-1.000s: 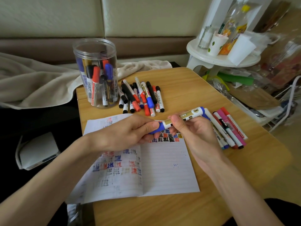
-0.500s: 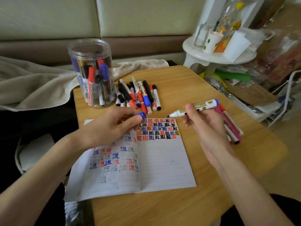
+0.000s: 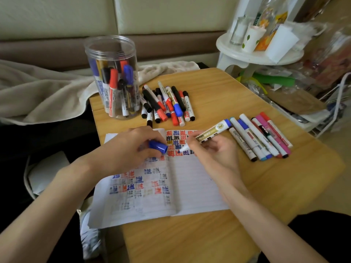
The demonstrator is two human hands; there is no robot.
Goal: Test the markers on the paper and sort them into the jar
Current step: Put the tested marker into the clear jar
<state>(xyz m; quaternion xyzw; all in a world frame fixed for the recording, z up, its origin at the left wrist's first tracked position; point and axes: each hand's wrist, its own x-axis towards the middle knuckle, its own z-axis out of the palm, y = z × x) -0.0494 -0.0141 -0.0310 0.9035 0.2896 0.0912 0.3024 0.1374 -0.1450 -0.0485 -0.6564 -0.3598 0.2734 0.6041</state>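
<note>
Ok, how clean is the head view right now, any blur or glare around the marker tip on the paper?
Head view: soft even light, no hard shadows; the tip of the marker in the right hand reads fairly sharp; the marks on the lower left page of the paper are smeared by blur; the jar shows only faint reflections; the clutter at the far right is blurred.

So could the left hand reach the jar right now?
Probably yes: the jar stands open-topped just beyond the left hand with bare table between them, though it holds the blue cap.

clear glossy plastic jar (image 3: 111, 54), matt wood-grain table (image 3: 218, 88), lined paper (image 3: 195, 186).
</note>
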